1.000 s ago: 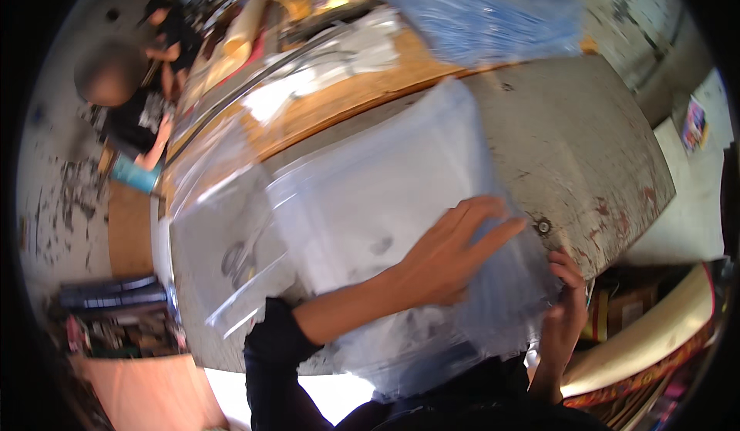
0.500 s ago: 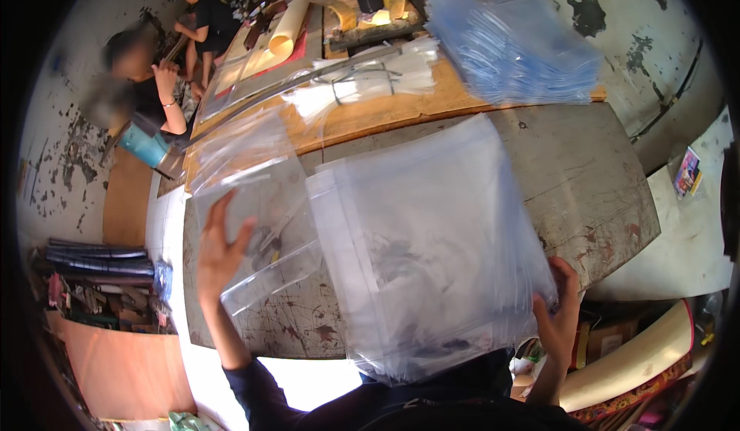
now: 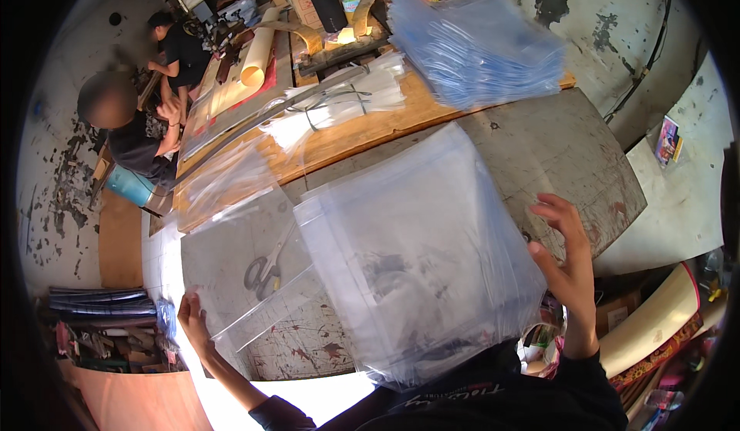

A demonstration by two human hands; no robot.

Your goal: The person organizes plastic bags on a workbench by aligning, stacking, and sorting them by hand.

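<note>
A stack of clear plastic bags (image 3: 416,254) lies over the grey tabletop, its near end reaching my body. At its right edge my right hand (image 3: 569,265) is open, fingers spread and bent, holding nothing. My left hand (image 3: 196,324) is by the table's left edge, beside a flat clear plastic bag (image 3: 223,265). Its fingers are loosely curved and look empty, though they are small and partly blurred. Grey-handled scissors (image 3: 264,271) show through the clear plastic between my left hand and the stack.
A tall pile of bluish clear bags (image 3: 486,53) stands at the back right. Tied white strips (image 3: 339,103) and a cream roll (image 3: 258,61) lie on the wooden table (image 3: 385,138). Two people sit at the far left. Another roll (image 3: 651,319) is low on the right.
My right hand has let go of the stack's right edge and lifted away, fingers spread. My left hand has moved left and nearer, off the clear bag. The view has shifted slightly.
</note>
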